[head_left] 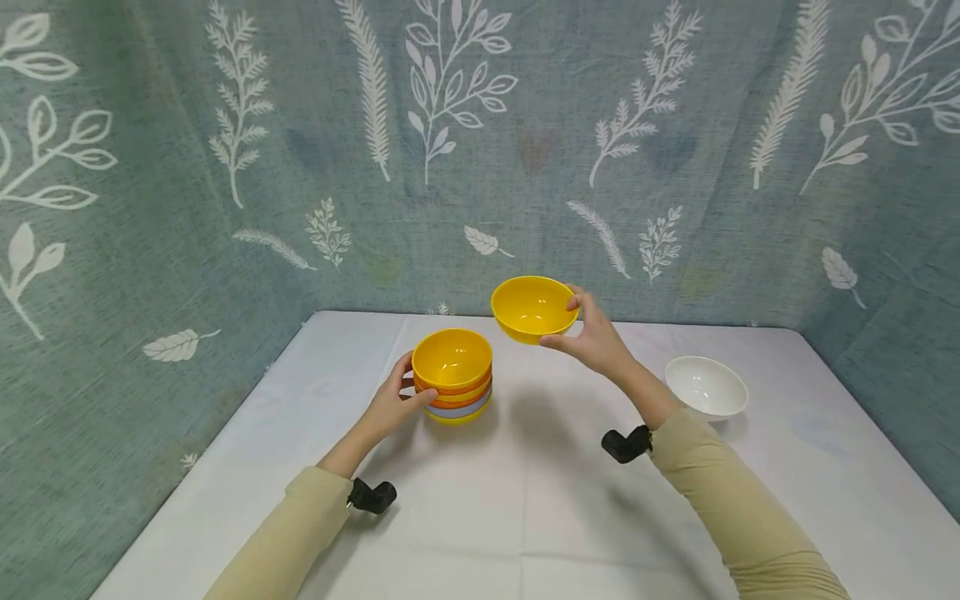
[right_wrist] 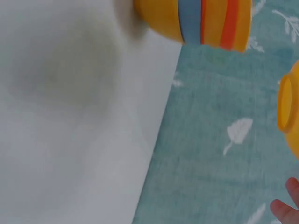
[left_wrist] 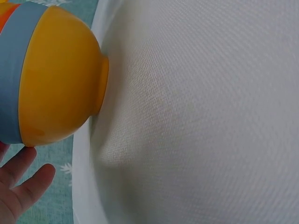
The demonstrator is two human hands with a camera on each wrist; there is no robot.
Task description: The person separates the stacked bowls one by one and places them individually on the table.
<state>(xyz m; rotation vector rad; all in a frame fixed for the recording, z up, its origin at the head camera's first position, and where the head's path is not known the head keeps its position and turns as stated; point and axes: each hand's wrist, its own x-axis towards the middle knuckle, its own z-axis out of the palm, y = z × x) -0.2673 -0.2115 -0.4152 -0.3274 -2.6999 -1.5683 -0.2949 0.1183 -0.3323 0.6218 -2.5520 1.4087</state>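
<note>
A stack of nested bowls stands on the white-covered table, yellow at the top, with orange, yellow and grey-blue rims below and a yellow bowl at the bottom. My left hand grips the stack from its left side, thumb at the front. In the left wrist view, fingers show beside the bottom yellow bowl. To the right of the stack and higher, my right hand holds a single yellow bowl in the air by its right side. The right wrist view catches only part of this bowl.
A white bowl sits on the table at the right, beyond my right forearm. Grey-green cloth with white leaf prints hangs behind the table and along both sides. A small black device is strapped at each wrist.
</note>
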